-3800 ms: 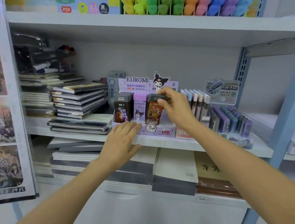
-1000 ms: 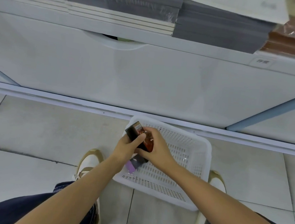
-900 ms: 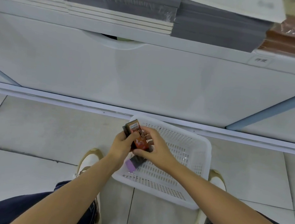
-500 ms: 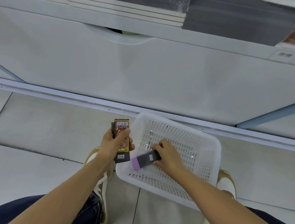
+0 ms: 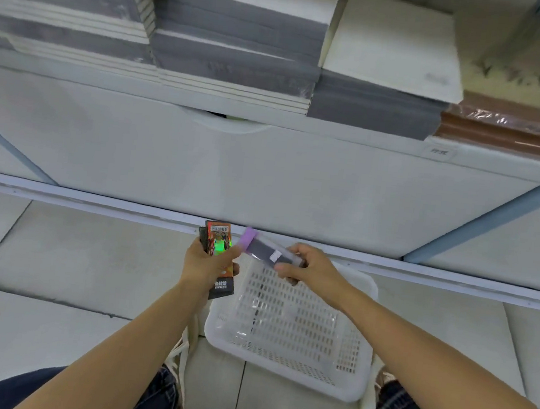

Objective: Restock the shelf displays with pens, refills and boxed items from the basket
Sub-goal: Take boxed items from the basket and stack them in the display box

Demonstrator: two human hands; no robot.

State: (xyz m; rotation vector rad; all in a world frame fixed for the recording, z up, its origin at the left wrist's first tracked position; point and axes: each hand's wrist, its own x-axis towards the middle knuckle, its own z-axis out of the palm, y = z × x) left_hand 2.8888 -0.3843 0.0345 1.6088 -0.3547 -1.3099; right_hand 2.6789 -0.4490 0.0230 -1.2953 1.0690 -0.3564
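A white perforated basket sits on the tiled floor between my feet, with only a clear wrapper visible inside. My left hand grips two dark boxes with orange and green print, held upright just left of the basket. My right hand holds a dark box with a purple end above the basket's far rim. Its purple end points toward the boxes in my left hand and nearly touches them.
Above, the low shelf edge carries stacks of grey and white notebooks and a brown wrapped pack. A white cabinet front faces me, with a blue upright at the right.
My right hand has lifted the purple-ended box out of the basket and brought it up toward the boxes in my left hand. The view has tilted up, showing more of the shelf.
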